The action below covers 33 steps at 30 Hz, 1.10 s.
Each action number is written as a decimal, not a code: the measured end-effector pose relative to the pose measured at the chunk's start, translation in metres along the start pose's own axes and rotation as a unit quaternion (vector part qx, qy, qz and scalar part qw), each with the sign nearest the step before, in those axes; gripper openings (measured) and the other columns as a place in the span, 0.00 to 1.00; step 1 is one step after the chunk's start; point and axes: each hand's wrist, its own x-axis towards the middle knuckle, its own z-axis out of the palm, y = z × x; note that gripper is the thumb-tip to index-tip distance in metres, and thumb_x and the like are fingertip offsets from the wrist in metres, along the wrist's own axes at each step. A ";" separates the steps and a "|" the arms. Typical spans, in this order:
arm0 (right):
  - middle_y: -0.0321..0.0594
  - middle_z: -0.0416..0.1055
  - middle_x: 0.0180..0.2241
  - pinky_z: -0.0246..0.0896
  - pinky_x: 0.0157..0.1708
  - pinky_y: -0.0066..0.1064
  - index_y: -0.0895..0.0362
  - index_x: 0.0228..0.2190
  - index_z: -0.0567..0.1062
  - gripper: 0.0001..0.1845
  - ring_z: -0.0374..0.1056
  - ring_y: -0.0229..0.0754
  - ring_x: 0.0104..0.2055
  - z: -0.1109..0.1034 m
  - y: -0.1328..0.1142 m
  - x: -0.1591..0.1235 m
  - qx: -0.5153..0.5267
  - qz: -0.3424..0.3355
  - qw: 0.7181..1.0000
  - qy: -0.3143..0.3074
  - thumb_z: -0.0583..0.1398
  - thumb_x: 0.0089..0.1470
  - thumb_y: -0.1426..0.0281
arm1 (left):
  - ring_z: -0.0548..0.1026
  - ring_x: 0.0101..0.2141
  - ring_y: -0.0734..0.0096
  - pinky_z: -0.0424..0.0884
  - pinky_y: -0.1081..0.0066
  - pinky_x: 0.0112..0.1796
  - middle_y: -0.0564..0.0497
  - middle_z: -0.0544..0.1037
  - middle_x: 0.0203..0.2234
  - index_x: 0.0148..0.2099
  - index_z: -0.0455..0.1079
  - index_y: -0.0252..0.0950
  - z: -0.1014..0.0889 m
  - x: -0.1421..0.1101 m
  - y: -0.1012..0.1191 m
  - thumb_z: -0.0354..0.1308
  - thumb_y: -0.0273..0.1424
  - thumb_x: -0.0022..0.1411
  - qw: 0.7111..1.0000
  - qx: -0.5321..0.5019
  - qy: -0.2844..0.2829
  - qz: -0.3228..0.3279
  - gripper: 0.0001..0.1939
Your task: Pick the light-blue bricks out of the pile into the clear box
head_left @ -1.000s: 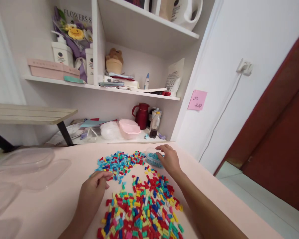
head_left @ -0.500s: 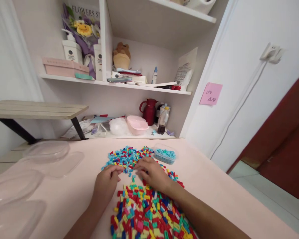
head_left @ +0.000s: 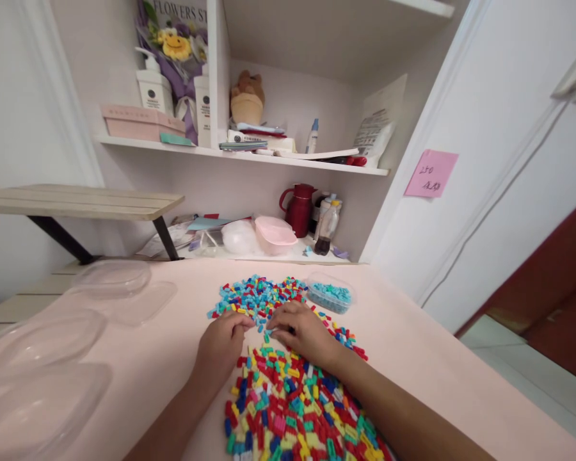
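Small toy building bricks in many colours are spread over the pink tabletop in front of me. A second, mostly light-blue brick pile lies farther back. My left hand rests at the near-left edge of that pile, fingers curled and thumb against the index finger; whatever it may hold is hidden. Over the narrow gap between the piles is my right hand, its bent fingers reaching down among loose bricks, with space between thumb and fingers. Just behind it stands a clear plastic tub with light-blue bricks inside.
Several clear plastic containers and lids lie along the left side of the pink tabletop. A small wooden raised stand is at the back left. On the shelf behind are a pink bowl, a red jug and bottles.
The view has shifted, so everything appears farther right, the shelves also slightly higher. Both hands stay near the same spot between the piles, with only slight finger movement.
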 end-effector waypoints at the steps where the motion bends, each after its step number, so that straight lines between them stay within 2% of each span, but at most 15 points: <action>1: 0.38 0.75 0.35 0.61 0.45 0.35 0.51 0.35 0.79 0.06 0.69 0.43 0.41 0.001 0.001 0.000 0.007 0.004 1.000 0.000 0.62 0.54 0.72 | 0.77 0.37 0.67 0.72 0.68 0.39 0.51 0.81 0.35 0.36 0.78 0.40 0.000 0.000 0.001 0.45 0.23 0.54 1.000 0.003 -0.003 0.004 0.20; 5: 0.37 0.75 0.35 0.62 0.44 0.34 0.50 0.35 0.80 0.09 0.69 0.42 0.41 0.002 0.003 0.001 0.020 0.007 1.000 -0.001 0.62 0.54 0.74 | 0.77 0.38 0.67 0.69 0.68 0.42 0.51 0.81 0.35 0.33 0.79 0.42 0.000 -0.002 0.005 0.46 0.23 0.55 0.999 0.016 -0.023 0.032 0.19; 14: 0.37 0.75 0.35 0.62 0.43 0.33 0.48 0.37 0.81 0.11 0.69 0.42 0.41 0.001 0.003 0.001 0.021 0.004 1.000 -0.004 0.62 0.53 0.74 | 0.75 0.38 0.68 0.68 0.70 0.41 0.50 0.78 0.35 0.35 0.80 0.44 0.004 -0.003 0.001 0.46 0.21 0.54 0.994 0.050 -0.055 0.086 0.21; 26: 0.38 0.76 0.37 0.62 0.45 0.34 0.51 0.36 0.79 0.11 0.69 0.42 0.42 -0.001 0.001 0.003 0.009 0.007 1.000 -0.003 0.60 0.55 0.76 | 0.74 0.39 0.67 0.67 0.70 0.40 0.50 0.77 0.34 0.37 0.80 0.44 0.006 -0.003 0.001 0.45 0.22 0.56 0.993 0.050 -0.069 0.083 0.22; 28: 0.37 0.76 0.36 0.62 0.46 0.35 0.51 0.35 0.79 0.09 0.70 0.42 0.41 -0.001 0.000 0.003 0.010 0.013 1.000 -0.002 0.60 0.55 0.75 | 0.75 0.38 0.67 0.68 0.69 0.41 0.50 0.78 0.34 0.35 0.80 0.43 0.004 -0.003 0.003 0.45 0.22 0.55 0.995 0.031 -0.061 0.072 0.22; 30: 0.37 0.77 0.36 0.61 0.46 0.35 0.51 0.34 0.79 0.08 0.70 0.42 0.41 -0.002 -0.001 0.003 0.014 0.017 1.000 0.003 0.60 0.56 0.74 | 0.75 0.31 0.70 0.70 0.70 0.38 0.51 0.78 0.34 0.33 0.79 0.42 0.001 -0.004 0.007 0.45 0.23 0.55 0.998 -0.007 -0.031 0.060 0.20; 33: 0.36 0.77 0.37 0.60 0.47 0.37 0.51 0.33 0.79 0.08 0.70 0.42 0.42 -0.010 -0.002 0.004 0.016 0.017 1.000 0.010 0.60 0.57 0.73 | 0.72 0.22 0.75 0.70 0.71 0.30 0.52 0.78 0.34 0.31 0.77 0.40 -0.006 -0.006 0.014 0.46 0.27 0.55 0.993 -0.080 0.078 0.046 0.16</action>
